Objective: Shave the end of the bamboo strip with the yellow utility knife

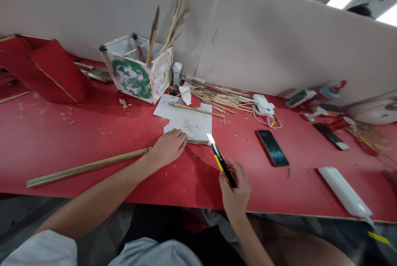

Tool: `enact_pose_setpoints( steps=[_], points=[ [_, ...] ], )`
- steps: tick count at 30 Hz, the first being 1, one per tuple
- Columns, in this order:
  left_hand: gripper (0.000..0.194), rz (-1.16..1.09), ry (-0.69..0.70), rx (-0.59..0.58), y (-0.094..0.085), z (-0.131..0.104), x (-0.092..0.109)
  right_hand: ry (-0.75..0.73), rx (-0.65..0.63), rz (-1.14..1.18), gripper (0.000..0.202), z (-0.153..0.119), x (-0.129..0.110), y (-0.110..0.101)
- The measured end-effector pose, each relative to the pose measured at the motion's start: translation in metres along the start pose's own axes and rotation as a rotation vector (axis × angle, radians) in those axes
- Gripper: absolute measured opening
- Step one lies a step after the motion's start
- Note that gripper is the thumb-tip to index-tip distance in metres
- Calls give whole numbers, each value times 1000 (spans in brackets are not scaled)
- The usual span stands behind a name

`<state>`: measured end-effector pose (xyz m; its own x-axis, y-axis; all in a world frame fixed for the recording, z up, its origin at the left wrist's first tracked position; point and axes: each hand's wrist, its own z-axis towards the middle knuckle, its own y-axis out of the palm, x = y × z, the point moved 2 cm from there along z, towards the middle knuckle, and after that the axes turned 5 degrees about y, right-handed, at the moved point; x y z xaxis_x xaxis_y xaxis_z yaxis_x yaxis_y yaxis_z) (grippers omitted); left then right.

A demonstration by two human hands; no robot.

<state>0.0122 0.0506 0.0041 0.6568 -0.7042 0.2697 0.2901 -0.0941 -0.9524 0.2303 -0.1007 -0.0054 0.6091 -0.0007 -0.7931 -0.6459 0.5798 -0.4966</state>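
Right hand (236, 193): fingers closed around one yellow-and-black utility knife (221, 160), blade out, its tip just beside the white paper sheet (189, 121). Left hand (169, 147): fingers curled, pressing one long bamboo strip (87, 168) at the sheet's near edge. Behind the sheet: one painted paper lantern box (139, 72). Right of the sheet: one pile of thin sticks (223, 98), two dark phones (273, 147), one white tube (344, 191). All on one red table (62, 134).

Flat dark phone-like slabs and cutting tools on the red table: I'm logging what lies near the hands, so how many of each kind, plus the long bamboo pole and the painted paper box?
Yellow-and-black utility knife, in the right hand: 1
Flat dark slabs: 2, one nearer, one farther
Long bamboo pole, under the left hand: 1
Dragon-painted paper box: 1
Total: 5
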Motion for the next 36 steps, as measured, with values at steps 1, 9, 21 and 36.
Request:
enact_pose_setpoints(
  steps=[1, 9, 21, 36],
  points=[
    [19, -2, -9, -8, 1, 0, -1, -31, -15, -8, 37, 6, -2, -1],
    [15, -22, -22, 32, -3, 3, -5, -249, -179, -147, 48, 78, -12, -23],
    [10, -114, -93, 75, 2, 14, 8, -383, -344, -68, 47, 88, -12, -33],
    [15, -80, -118, 168, -11, 42, 34, -8, -284, 235, 54, 97, -13, -14]
  ],
)
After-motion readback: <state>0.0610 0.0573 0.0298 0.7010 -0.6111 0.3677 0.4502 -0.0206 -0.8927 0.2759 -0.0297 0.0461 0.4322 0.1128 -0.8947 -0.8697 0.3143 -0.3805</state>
